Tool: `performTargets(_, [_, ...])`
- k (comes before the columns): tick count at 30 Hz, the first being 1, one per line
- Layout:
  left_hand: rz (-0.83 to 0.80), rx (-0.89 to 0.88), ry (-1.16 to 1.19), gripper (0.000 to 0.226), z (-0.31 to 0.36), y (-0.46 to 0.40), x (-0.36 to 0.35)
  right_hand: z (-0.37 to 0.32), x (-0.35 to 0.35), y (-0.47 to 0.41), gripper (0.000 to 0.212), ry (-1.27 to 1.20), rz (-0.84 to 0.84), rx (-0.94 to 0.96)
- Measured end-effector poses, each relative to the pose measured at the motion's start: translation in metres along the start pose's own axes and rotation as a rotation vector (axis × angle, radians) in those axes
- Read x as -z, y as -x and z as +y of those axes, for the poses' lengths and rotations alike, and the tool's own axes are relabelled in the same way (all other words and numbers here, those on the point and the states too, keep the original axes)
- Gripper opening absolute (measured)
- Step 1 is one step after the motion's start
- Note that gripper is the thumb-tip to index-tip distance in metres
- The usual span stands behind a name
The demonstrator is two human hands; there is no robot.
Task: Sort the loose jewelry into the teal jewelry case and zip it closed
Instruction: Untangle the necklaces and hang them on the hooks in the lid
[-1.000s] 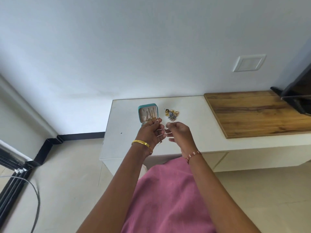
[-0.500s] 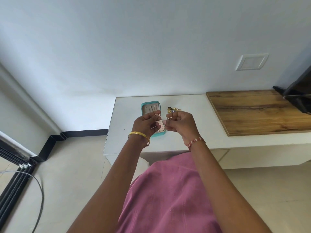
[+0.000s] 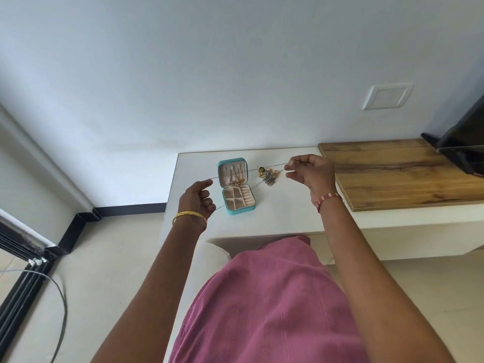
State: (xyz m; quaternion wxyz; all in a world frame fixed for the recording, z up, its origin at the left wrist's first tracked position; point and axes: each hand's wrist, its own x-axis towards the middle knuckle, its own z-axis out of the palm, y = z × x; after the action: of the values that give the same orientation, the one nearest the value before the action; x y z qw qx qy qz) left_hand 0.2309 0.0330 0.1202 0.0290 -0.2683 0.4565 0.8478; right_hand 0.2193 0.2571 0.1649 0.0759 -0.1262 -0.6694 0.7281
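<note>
A thin chain (image 3: 251, 171) runs left to right, stretched above the open teal jewelry case (image 3: 236, 186); the left hand (image 3: 197, 199) pinches one end, the right hand (image 3: 311, 171) the other; the case stands on the white counter (image 3: 282, 213), lid away, pale padded compartments below, gold pieces at its hinge; a tangled jewelry pile (image 3: 268, 174) lies just beside

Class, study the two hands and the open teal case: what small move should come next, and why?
Probably lower the thin chain, stretched between the left hand and right hand, toward the open teal case. It hangs straight above the case, whose lid already holds some pieces; loose jewelry lies beside it.
</note>
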Motion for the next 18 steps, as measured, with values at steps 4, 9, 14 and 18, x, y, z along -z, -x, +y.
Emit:
performTargets(4, [-0.013, 0.041, -0.043, 0.027, -0.005, -0.004, -0.002, 0.001, 0.003, -0.004, 0.017, 0.032, 0.019, 0.025])
performTargets(9, [0.052, 0.055, -0.489, 0.024, -0.012, -0.005, -0.005, -0.003, -0.004, 0.001, 0.016, -0.024, -0.050, 0.017])
performTargets(14, [-0.125, -0.068, -1.031, 0.026, -0.013, 0.005, -0.023, -0.012, -0.025, 0.013, 0.013, 0.029, -0.236, -0.052])
performTargets(18, [-0.207, -0.341, -1.001, 0.031, -0.014, 0.017, -0.042, -0.018, -0.038, 0.024, 0.010, 0.048, -0.336, -0.079])
